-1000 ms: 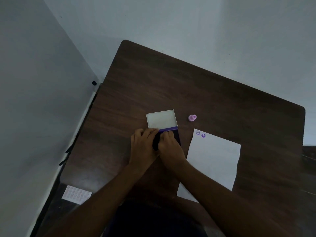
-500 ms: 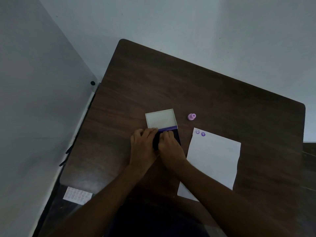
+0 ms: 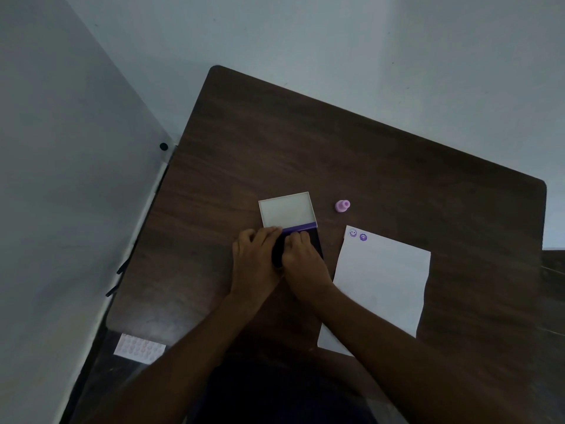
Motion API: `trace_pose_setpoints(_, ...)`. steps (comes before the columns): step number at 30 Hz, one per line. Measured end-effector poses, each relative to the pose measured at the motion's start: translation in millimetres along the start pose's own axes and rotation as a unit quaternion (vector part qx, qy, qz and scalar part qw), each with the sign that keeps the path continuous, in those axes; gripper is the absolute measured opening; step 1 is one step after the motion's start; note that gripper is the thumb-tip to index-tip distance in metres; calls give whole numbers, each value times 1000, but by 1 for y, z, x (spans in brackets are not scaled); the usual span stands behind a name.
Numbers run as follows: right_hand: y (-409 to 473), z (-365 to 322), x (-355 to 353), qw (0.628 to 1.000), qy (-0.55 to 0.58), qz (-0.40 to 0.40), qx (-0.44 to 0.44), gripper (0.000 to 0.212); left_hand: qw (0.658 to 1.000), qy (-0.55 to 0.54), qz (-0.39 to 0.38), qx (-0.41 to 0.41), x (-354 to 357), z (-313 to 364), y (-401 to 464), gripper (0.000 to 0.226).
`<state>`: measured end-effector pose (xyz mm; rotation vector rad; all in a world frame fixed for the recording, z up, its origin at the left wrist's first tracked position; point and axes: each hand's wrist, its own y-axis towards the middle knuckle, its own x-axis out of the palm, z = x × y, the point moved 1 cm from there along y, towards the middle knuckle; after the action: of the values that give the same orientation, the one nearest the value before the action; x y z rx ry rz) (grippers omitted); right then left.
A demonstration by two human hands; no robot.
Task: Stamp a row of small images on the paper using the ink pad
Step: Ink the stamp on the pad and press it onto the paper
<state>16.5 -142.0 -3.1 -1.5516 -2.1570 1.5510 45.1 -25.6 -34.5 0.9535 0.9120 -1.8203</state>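
Note:
The ink pad (image 3: 316,243) lies open mid-table, its dark inked base toward me and its white lid (image 3: 286,209) folded back. My left hand (image 3: 253,261) grips the pad's left edge with its fingers over it. My right hand (image 3: 301,261) rests on the inked surface with curled fingers; whatever is under them is hidden. A small pink stamp (image 3: 341,205) stands on the table to the right of the lid. The white paper (image 3: 382,286) lies right of the pad, with two purple stamped images (image 3: 357,235) side by side at its far left corner.
The dark wooden table (image 3: 336,148) stands in a corner with grey walls to the left and behind. A small white sheet with pale dots (image 3: 139,348) lies below the table's near left corner. Black cables (image 3: 117,280) hang along the table's left edge.

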Motion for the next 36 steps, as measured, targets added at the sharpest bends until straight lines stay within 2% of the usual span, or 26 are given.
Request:
trace_pose_setpoints(2,1,0,2,1000,0,10,0,65,1000,0,2,4,1,-1,0,70)
trace_pose_setpoints(5,4,-1,1,998,1,60,-15,52,1000,-4,4,6,0,-1,0,70)
trace_pose_setpoints(9,4,-1,2,998,7,58,-11,51,1000,-4,5,7,-1,-1,1,69)
trace_pose_setpoints(12,1,2,5,999,-32,18,0,64,1000,-4,9,12,-4,1,1,68)
trace_pose_setpoints(16,2,4,2,999,-47,22,5,64,1000,21,4,20,-6,4,-1,72)
trace_pose_setpoints(19,-4,8,-11,993,25,111,11,45,999,22,-22,15,-8,8,0,86)
trace_pose_setpoints(22,-33,12,-31,962,140,234,-22,20,997,-31,-70,-4,-18,15,0,97)
trace_pose_setpoints(24,-59,19,-41,914,336,227,-3,14,990,-128,-64,4,-30,27,-5,85)
trace_pose_setpoints(26,-79,25,-49,831,536,149,-19,20,971,-234,-50,6,-47,46,-16,65)
trace_pose_setpoints(29,-104,29,-57,693,716,70,-48,28,953,-302,-37,10,-72,81,-32,50)
trace_pose_setpoints(31,-115,29,-60,599,798,23,-64,30,946,-320,-30,42,-87,101,-38,48)
trace_pose_setpoints(32,-119,30,-61,567,820,5,-75,33,942,-328,-33,58,-92,110,-39,48)
trace_pose_setpoints(36,-130,32,-66,501,857,-30,-119,57,950,-301,-10,79,-101,132,-42,53)
